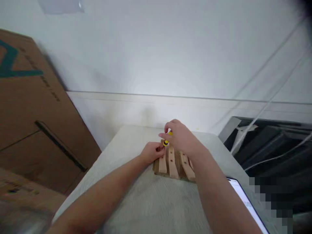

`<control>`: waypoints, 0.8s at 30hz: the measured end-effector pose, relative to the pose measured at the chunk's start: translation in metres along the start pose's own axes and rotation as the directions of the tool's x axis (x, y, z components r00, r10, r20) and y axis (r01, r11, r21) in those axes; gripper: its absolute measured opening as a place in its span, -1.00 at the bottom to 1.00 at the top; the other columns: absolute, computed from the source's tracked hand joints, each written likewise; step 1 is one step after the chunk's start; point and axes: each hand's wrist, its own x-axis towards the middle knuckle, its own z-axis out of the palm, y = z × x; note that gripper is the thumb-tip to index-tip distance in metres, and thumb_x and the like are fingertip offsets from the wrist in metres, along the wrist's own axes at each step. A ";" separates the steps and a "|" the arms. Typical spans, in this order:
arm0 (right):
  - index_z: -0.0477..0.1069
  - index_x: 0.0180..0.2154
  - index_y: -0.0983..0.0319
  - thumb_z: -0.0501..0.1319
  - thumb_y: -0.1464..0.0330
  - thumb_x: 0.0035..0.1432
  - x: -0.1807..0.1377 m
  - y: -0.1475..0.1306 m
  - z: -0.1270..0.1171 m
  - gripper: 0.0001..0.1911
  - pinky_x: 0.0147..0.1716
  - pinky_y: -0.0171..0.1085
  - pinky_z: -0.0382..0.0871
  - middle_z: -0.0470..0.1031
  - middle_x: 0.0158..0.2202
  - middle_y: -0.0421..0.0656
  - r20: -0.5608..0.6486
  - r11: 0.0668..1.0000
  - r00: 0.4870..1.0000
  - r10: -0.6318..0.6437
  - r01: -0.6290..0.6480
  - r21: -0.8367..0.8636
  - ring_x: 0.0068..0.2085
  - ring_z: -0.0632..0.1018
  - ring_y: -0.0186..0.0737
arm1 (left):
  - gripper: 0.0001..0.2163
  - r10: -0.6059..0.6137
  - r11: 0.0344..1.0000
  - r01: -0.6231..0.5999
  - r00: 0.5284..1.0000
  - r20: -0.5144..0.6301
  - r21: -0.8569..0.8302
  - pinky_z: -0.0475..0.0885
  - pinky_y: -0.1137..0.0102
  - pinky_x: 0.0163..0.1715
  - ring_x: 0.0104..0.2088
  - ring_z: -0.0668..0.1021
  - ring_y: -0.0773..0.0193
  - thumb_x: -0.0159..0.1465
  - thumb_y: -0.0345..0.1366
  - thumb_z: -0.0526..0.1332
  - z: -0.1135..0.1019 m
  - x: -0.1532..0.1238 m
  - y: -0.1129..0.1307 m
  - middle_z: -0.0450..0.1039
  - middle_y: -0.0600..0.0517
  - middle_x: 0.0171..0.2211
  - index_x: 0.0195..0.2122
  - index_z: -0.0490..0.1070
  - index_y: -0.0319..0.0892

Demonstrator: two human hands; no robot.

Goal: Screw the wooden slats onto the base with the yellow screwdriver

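Observation:
A small wooden piece made of several pale slats (172,164) on a darker base lies on a light table (151,201). My right hand (179,136) is closed round a yellow and black screwdriver (167,139), held upright over the far end of the slats. My left hand (152,152) pinches at the piece's far left corner, right by the tool's tip; what its fingers hold is too small to make out.
A large cardboard box (31,110) leans at the left of the table. A phone or tablet with a lit screen (246,201) lies at the table's right edge. Dark furniture (268,143) and thin cords stand to the right, with a white wall behind.

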 end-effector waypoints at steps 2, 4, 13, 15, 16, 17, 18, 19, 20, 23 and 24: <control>0.49 -0.26 0.26 0.23 0.28 0.08 0.000 0.003 0.000 -0.79 -0.25 -0.28 0.31 0.43 -0.24 -0.05 0.015 0.999 1.000 -0.019 0.019 0.033 -0.31 0.47 -0.24 | -0.78 -0.010 1.000 0.010 1.000 0.002 0.008 0.07 0.51 -0.53 -0.59 0.21 0.47 0.13 -0.24 0.11 -0.001 0.000 0.001 0.24 0.16 -0.66 -0.58 0.34 -0.25; 0.49 -0.16 0.26 0.18 0.33 0.10 -0.001 0.005 -0.002 -0.74 -0.22 -0.27 0.31 0.47 -0.21 -0.04 0.035 0.998 0.999 -0.039 0.037 0.041 -0.26 0.49 -0.21 | -0.78 -0.019 1.000 0.019 1.000 0.007 0.013 0.08 0.51 -0.53 -0.59 0.21 0.47 0.13 -0.24 0.12 -0.001 0.000 0.002 0.23 0.16 -0.66 -0.59 0.34 -0.25; 0.44 -0.36 0.27 0.14 0.19 0.13 0.000 -0.003 -0.009 -0.73 -0.40 -0.27 0.22 0.51 -0.40 -0.05 0.036 0.963 0.995 0.098 -0.085 -0.257 -0.36 0.49 -0.16 | -0.75 -0.013 1.000 0.013 1.000 -0.002 0.022 0.07 0.52 -0.54 -0.60 0.24 0.47 0.15 -0.22 0.10 0.000 0.001 -0.001 0.24 0.15 -0.66 -0.60 0.31 -0.25; 0.43 -0.25 0.28 0.12 0.27 0.14 0.000 -0.003 -0.004 -0.76 -0.38 -0.27 0.23 0.51 -0.33 -0.04 0.018 0.955 0.994 0.110 -0.101 -0.277 -0.32 0.50 -0.16 | -0.78 -0.005 1.000 0.006 1.000 -0.008 0.018 0.07 0.52 -0.55 -0.60 0.25 0.47 0.13 -0.25 0.11 0.000 0.001 -0.002 0.24 0.15 -0.66 -0.59 0.32 -0.25; 0.42 -0.17 0.28 0.11 0.31 0.15 0.000 -0.002 -0.002 -0.75 -0.35 -0.28 0.24 0.51 -0.29 -0.03 0.023 0.960 0.994 0.107 -0.097 -0.263 -0.29 0.51 -0.16 | -0.79 -0.003 1.000 0.003 1.000 -0.008 0.018 0.07 0.52 -0.55 -0.60 0.25 0.47 0.12 -0.26 0.12 0.000 0.001 -0.002 0.24 0.15 -0.66 -0.59 0.32 -0.25; 0.41 -0.10 0.27 0.11 0.34 0.15 0.000 -0.002 -0.001 -0.71 -0.31 -0.28 0.26 0.51 -0.24 -0.03 0.036 0.967 0.995 0.093 -0.081 -0.242 -0.25 0.51 -0.17 | -0.80 -0.001 1.000 0.001 1.000 -0.008 0.018 0.07 0.52 -0.54 -0.60 0.25 0.47 0.12 -0.27 0.12 0.000 0.001 -0.002 0.25 0.15 -0.66 -0.58 0.33 -0.25; 0.39 -0.03 0.26 0.10 0.36 0.16 0.000 -0.001 0.000 -0.67 -0.27 -0.28 0.26 0.51 -0.19 -0.02 0.053 0.974 0.996 0.075 -0.062 -0.220 -0.20 0.51 -0.17 | -0.80 0.000 1.000 0.000 1.000 -0.007 0.020 0.08 0.52 -0.54 -0.60 0.26 0.47 0.12 -0.27 0.12 0.000 0.001 -0.003 0.25 0.15 -0.66 -0.59 0.33 -0.25; 0.37 0.02 0.24 0.08 0.37 0.18 0.000 0.000 0.000 -0.63 -0.22 -0.28 0.26 0.51 -0.15 -0.01 0.074 0.979 0.996 0.051 -0.035 -0.199 -0.16 0.51 -0.17 | -0.80 0.000 1.000 0.000 1.000 -0.008 0.022 0.08 0.52 -0.54 -0.60 0.26 0.47 0.12 -0.27 0.11 0.000 0.000 -0.003 0.25 0.15 -0.65 -0.59 0.33 -0.25; 0.35 0.07 0.24 0.05 0.39 0.20 -0.001 0.000 -0.001 -0.60 -0.18 -0.28 0.26 0.51 -0.11 0.00 0.095 0.983 0.995 0.028 -0.010 -0.181 -0.13 0.51 -0.17 | -0.79 -0.001 1.000 0.001 1.000 -0.011 0.024 0.09 0.52 -0.54 -0.60 0.26 0.47 0.13 -0.26 0.11 0.000 0.000 -0.003 0.26 0.15 -0.65 -0.58 0.34 -0.25; 0.35 0.08 0.27 -0.04 0.42 0.23 -0.002 0.000 -0.006 -0.58 -0.17 -0.28 0.27 0.53 -0.12 0.01 0.130 0.986 0.991 0.023 -0.001 -0.167 -0.13 0.52 -0.17 | -0.77 -0.007 0.999 0.007 1.000 -0.012 0.037 0.09 0.52 -0.53 -0.60 0.26 0.46 0.15 -0.24 0.11 -0.001 0.001 -0.002 0.26 0.14 -0.65 -0.59 0.34 -0.25; 0.38 0.03 0.28 -0.03 0.39 0.24 -0.003 0.000 -0.008 -0.62 -0.21 -0.27 0.28 0.55 -0.17 0.01 0.127 0.982 0.991 0.050 -0.025 -0.186 -0.16 0.53 -0.15 | -0.76 -0.009 0.999 0.009 1.000 -0.009 0.040 0.09 0.52 -0.54 -0.60 0.26 0.46 0.15 -0.23 0.10 -0.001 0.001 -0.002 0.26 0.14 -0.66 -0.59 0.34 -0.25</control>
